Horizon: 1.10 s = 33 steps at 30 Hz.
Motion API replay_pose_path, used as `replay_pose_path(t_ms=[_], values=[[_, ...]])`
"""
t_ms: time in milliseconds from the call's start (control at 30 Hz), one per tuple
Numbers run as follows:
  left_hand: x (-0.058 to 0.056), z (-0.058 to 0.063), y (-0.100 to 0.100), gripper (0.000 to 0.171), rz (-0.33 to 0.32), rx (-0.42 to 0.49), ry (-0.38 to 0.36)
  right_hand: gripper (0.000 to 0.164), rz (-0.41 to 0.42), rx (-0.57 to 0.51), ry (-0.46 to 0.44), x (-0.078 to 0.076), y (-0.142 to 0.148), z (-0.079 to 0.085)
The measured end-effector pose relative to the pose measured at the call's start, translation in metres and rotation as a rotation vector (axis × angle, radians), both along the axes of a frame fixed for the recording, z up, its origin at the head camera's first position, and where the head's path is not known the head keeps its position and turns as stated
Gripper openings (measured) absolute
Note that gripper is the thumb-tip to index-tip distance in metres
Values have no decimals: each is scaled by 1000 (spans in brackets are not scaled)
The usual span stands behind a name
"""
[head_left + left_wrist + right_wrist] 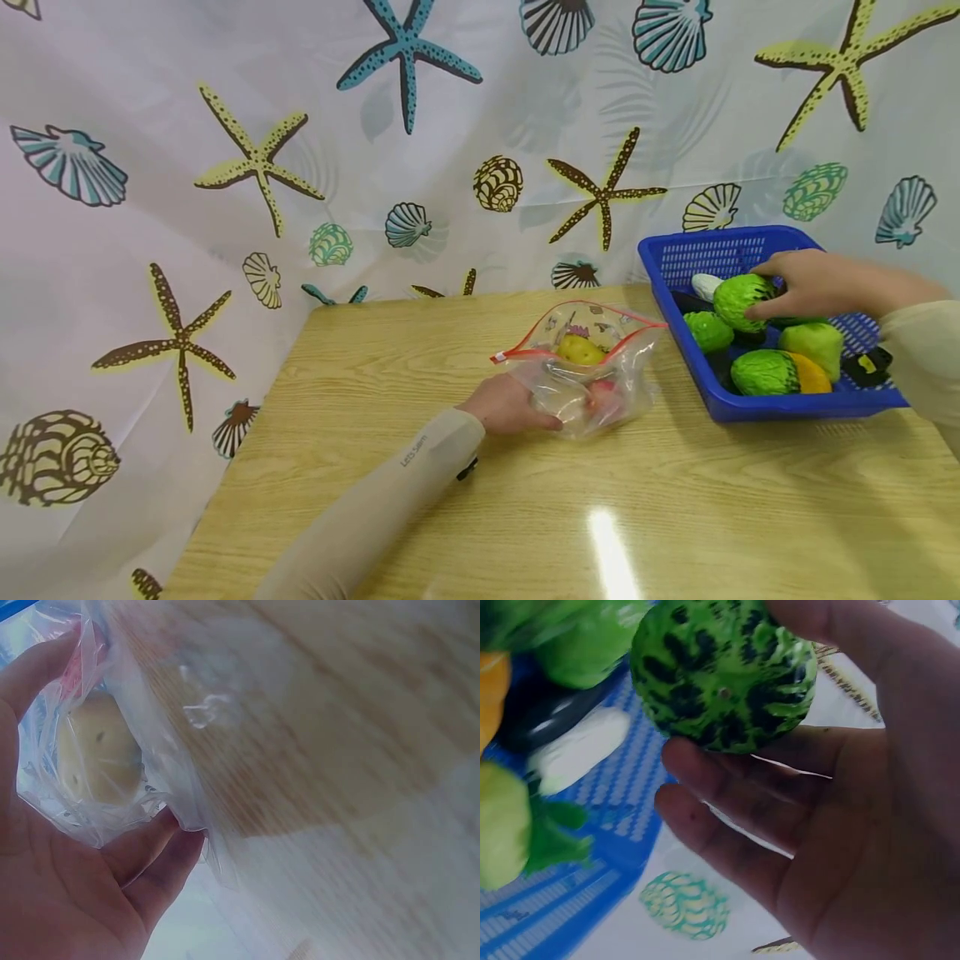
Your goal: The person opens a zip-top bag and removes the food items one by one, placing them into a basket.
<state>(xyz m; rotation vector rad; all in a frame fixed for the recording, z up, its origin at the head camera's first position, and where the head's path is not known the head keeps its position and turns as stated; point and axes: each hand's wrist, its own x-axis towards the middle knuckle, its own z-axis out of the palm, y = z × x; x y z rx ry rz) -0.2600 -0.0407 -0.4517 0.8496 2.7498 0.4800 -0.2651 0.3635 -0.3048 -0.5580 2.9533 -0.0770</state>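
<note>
My left hand (510,406) grips the side of a clear zip bag (636,379) with a red seal, its mouth parted. In the bag lie a yellow potato (579,350) and a pinkish-red round item (604,400). The left wrist view shows the potato (101,750) through the plastic, with thumb and fingers around the bag. At the basket, my right hand (813,283) holds a round green fruit or vegetable with a bumpy, dark-marked skin (738,300). Thumb and fingertips pinch this green item (724,675) in the right wrist view.
A blue plastic basket (802,407) stands at the right of the wooden table (375,358). It holds several vegetables and fruits, among them a green-and-orange one (772,372), a light green one (817,346) and a white one (705,286). A patterned curtain (450,167) hangs behind.
</note>
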Motion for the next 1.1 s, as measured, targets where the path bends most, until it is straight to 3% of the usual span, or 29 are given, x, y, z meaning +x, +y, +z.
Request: replay_pose_path(t_ms=[267,500,633,833,1100], values=[[-1,0,1,95,-2,1,7,71,-33,-25,-73,1,21,-20],[0,-1,2,96,4,7,-3,49,26,-10,-3,4,14,-19],[2,0,2,95,10,-4,-1,40,62,-38,62,11,-10,-7],[3,0,1,93,15,-17,10,25,142,-178,165,25,-63,10],[3,0,2,94,13,-15,8,19,330,-248,272,33,-129,9]])
